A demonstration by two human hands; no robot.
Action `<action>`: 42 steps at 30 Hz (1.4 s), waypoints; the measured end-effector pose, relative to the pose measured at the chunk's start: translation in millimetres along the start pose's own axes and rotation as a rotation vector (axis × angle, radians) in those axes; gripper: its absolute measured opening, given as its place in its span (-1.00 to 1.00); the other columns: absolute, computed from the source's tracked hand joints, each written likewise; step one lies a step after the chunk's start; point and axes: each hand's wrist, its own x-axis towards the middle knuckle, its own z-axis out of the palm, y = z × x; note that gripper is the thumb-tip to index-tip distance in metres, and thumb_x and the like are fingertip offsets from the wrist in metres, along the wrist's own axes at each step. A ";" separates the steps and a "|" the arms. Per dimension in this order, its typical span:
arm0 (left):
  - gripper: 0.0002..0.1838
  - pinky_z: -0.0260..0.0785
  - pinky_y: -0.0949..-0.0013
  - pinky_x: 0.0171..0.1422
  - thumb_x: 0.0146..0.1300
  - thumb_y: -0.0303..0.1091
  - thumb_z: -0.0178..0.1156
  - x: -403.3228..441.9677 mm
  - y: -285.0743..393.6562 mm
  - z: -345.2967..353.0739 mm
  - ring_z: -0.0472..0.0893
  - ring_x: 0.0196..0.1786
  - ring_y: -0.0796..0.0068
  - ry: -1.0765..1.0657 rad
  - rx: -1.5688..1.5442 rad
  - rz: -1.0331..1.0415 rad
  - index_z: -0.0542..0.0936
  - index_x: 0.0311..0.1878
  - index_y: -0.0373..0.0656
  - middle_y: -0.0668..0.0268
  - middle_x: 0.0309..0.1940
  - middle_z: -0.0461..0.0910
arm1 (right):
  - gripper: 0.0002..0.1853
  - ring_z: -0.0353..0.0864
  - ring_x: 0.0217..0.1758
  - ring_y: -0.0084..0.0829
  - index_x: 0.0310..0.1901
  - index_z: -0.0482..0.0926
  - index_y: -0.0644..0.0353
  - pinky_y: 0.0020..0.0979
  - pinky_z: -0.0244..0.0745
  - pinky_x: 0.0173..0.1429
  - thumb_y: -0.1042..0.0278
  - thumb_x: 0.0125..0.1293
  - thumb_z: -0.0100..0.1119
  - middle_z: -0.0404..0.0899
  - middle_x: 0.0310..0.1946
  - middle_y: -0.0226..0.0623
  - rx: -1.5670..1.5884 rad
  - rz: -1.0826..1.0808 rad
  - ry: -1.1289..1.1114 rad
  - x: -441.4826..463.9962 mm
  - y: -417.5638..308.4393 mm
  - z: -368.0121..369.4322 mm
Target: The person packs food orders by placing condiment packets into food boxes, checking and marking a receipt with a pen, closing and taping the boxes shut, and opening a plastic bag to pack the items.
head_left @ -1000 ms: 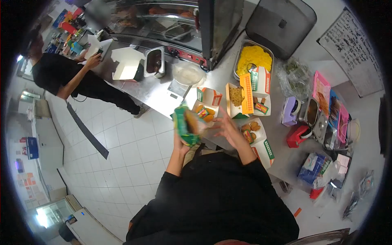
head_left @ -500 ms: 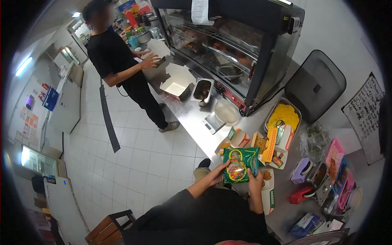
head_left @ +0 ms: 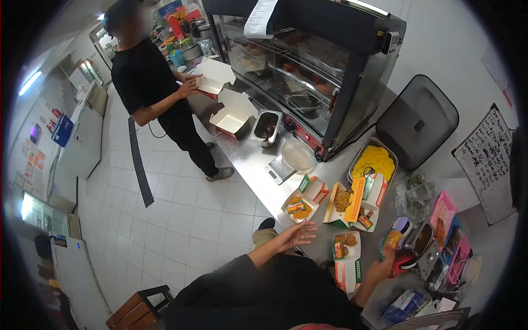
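My left hand (head_left: 298, 235) is empty, palm up and fingers spread, just below an open box (head_left: 308, 198) of fried pieces and a small packet. On the right, my right hand (head_left: 380, 267) is blurred, its fingers on a colourful packet (head_left: 392, 241) beside the purple tape dispenser (head_left: 404, 226) and the red one (head_left: 404, 263). Between my hands lies another open box (head_left: 347, 258) with fried pieces and a small packet. Farther back stand a yellow-orange box (head_left: 342, 203) with noodle-like food and a box (head_left: 374, 202) with a green and orange lid.
A person (head_left: 151, 88) in black handles an open white box (head_left: 213, 77) at the far left. Along the counter (head_left: 247, 170) are another open box (head_left: 234, 116), a sauce pan (head_left: 267, 127), a scale (head_left: 280, 169), a tray of yellow food (head_left: 374, 164) and a glass warmer (head_left: 308, 82).
Both hands held the green packet half a second ago. My left hand has let go and opened; my right hand has moved right with the packet. The other person's box now lies wider open.
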 end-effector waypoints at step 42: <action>-0.42 0.27 0.39 0.20 0.13 -0.38 0.30 -86.2 378.3 11.6 0.48 0.11 0.40 0.077 0.887 1.046 0.34 0.20 -0.31 0.16 0.02 0.52 | -0.20 0.21 0.32 -0.42 0.37 0.08 0.30 -0.44 0.15 0.33 0.68 0.09 0.23 0.18 0.32 -0.12 1.273 -0.586 -0.743 203.7 -523.5 74.9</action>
